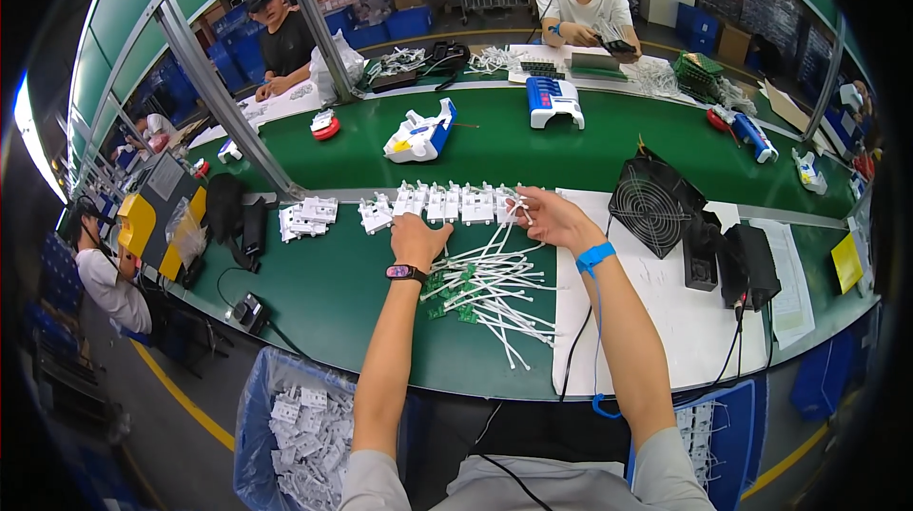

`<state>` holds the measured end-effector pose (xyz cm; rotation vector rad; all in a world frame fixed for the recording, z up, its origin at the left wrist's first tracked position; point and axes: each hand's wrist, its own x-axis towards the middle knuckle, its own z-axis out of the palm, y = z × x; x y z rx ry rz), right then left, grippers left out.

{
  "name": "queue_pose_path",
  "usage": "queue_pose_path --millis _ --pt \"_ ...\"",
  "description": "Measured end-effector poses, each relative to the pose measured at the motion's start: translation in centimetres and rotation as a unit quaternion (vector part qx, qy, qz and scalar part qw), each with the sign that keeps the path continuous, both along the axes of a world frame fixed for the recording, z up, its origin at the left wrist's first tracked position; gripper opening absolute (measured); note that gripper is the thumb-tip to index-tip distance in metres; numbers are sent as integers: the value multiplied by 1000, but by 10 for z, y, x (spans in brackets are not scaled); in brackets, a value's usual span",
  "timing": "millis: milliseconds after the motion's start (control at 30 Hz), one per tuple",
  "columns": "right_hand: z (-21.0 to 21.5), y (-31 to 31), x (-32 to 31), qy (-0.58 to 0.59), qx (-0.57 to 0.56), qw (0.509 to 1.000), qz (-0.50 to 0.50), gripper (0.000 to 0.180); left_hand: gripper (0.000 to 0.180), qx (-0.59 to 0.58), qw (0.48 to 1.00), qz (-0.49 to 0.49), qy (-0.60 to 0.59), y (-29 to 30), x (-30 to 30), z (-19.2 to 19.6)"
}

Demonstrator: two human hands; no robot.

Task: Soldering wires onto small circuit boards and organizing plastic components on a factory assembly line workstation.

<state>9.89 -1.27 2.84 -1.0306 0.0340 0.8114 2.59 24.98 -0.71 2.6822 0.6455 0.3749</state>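
A row of white plastic housings (444, 202) lies along the far edge of the green bench. My left hand (417, 241) rests at the near side of this row, thumb spread from the fingers, with nothing visible in its grasp. At the row's right end, my right hand (552, 219) pinches a white cable (514, 207) close to the last housing; its fingertips partly cover the contact. Between my forearms lies a loose bundle of white cables (504, 285) with small green circuit boards (468, 289) at their left ends.
More white housings (308, 217) are stacked left of the row. A black fan (656, 202) and black power boxes (751, 264) stand on the right over a white sheet (656, 321). Beyond, a green conveyor (495, 145) carries blue-and-white shells. Below left is a lined bin (252, 425) of white parts.
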Motion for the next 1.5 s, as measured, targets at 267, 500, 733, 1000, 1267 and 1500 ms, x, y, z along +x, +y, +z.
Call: queue_pose_path --millis 267,500,733,1000,1267,1500 --pt "1 0 -2 40 29 999 -16 20 74 10 1000 4 -7 3 -2 -1" --pt "-10 -1 8 -8 2 1000 26 12 71 2 1000 0 -7 2 0 -4" --pt "-5 0 3 -99 -154 983 1 24 69 11 1000 2 -16 2 1 -2" --pt "-22 -2 8 -201 -214 952 -82 30 55 9 1000 -17 -21 12 2 -11" --pt "-36 3 16 -451 -235 827 -241 24 39 8 993 -44 -113 22 -5 -16" --pt "-10 4 18 -414 -144 860 -263 20 53 5 993 -12 -113 14 -2 -10"
